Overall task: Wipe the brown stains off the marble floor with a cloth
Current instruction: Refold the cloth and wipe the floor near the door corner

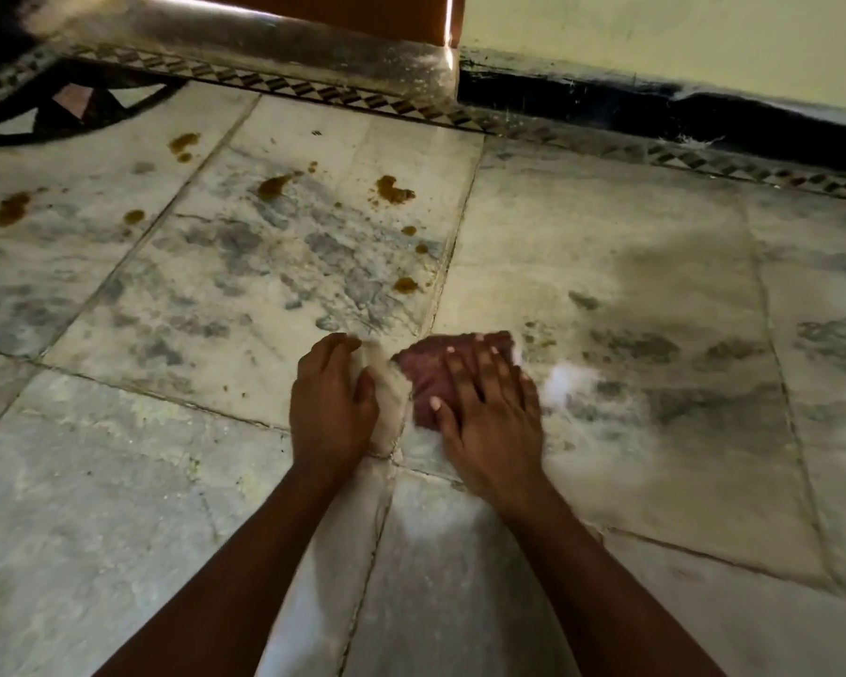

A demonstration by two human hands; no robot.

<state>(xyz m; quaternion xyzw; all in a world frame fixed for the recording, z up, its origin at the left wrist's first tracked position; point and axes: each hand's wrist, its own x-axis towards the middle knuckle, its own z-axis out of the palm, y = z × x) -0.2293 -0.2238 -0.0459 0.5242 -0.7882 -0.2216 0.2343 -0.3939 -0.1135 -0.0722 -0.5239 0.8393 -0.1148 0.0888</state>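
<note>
A dull red cloth (pixel 428 371) lies on the marble floor (pixel 606 227) at the middle of the view. My right hand (pixel 489 412) presses flat on it with fingers spread. My left hand (pixel 330 403) rests beside it on the floor, touching a pale part of the cloth (pixel 391 398) between the hands. Several brown stains lie farther away: one (pixel 394 192) on the centre slab, one (pixel 272 185) to its left, one (pixel 12 208) at the far left, and one (pixel 405 284) nearest the hands.
A dark skirting (pixel 655 114) and pale wall (pixel 655 36) run along the back right. A patterned inlay border (pixel 313 92) crosses the floor in front of a raised step (pixel 265 36). A dark curved inlay (pixel 69 112) is at the back left.
</note>
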